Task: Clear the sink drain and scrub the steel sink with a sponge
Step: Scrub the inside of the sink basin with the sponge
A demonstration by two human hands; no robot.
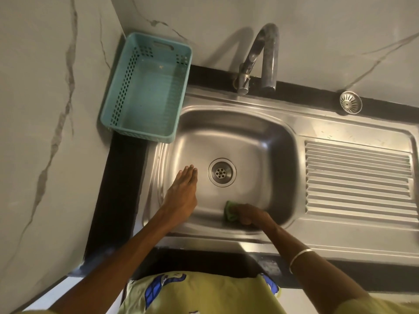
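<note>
The steel sink (240, 134) fills the middle of the head view, with its round drain (222, 172) in the basin floor. My left hand (184, 191) is in the basin left of the drain, fingers straight and flat, pointing away from me. My right hand (248, 213) grips a green sponge (230, 210) against the basin's near wall, below and right of the drain. A round steel drain strainer (350, 102) lies out of the sink on the black counter at the back right.
A teal plastic basket (145, 87) stands at the sink's back left corner, overhanging the rim. The tap (260, 57) arches over the back edge. A ribbed draining board (358, 177) lies to the right. Marble walls close off the left and back.
</note>
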